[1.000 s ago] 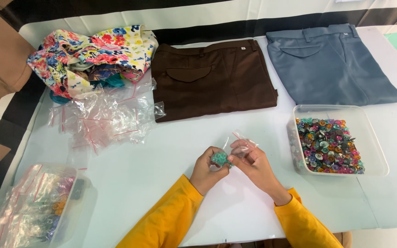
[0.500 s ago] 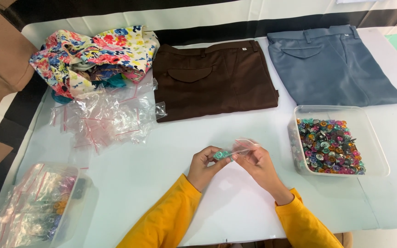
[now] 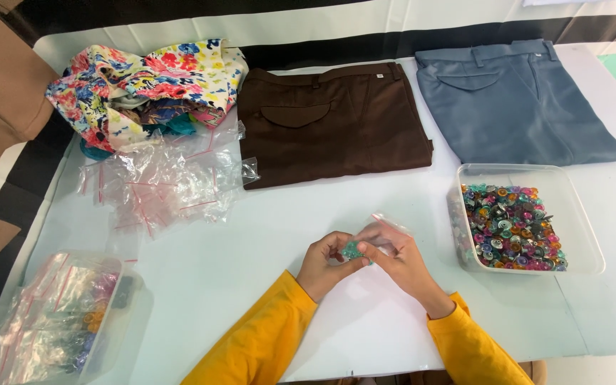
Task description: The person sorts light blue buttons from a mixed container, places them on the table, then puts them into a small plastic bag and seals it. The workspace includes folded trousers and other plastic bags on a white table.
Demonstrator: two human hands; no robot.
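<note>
Landmark for all positions: the clear tray of mixed coloured buttons (image 3: 529, 217) at the right of the white table (image 3: 272, 235).

Left hand (image 3: 324, 264): lies left of the tray, near the table's front edge, fingers curled inward and pinched on a small teal button (image 3: 353, 249). Hand mostly closed; thumb and fingertips meet at the button.

Right hand (image 3: 397, 260): lies between the left hand and the tray, touching the left hand at the fingertips. Fingers partly curled, gripping a small clear zip bag (image 3: 391, 227) whose upper edge sticks up above the knuckles toward the tray. The teal button sits right at the meeting point of both hands; I cannot tell whether it is inside the bag's mouth or just outside it.

Both sleeves are yellow.

Other items, relative to the tray:
- Folded blue-grey trousers (image 3: 515, 103) directly behind the tray, close to its far rim.
- Folded brown trousers (image 3: 329, 121) behind and to the left.
- Loose heap of empty clear zip bags (image 3: 165, 178) well to the left, level with the tray's far rim.
- Bundle of floral fabric (image 3: 144, 85) behind that heap, touching it.
- A second clear container (image 3: 58, 321) holding filled bags, far left of the tray, at the table's front corner.
</note>
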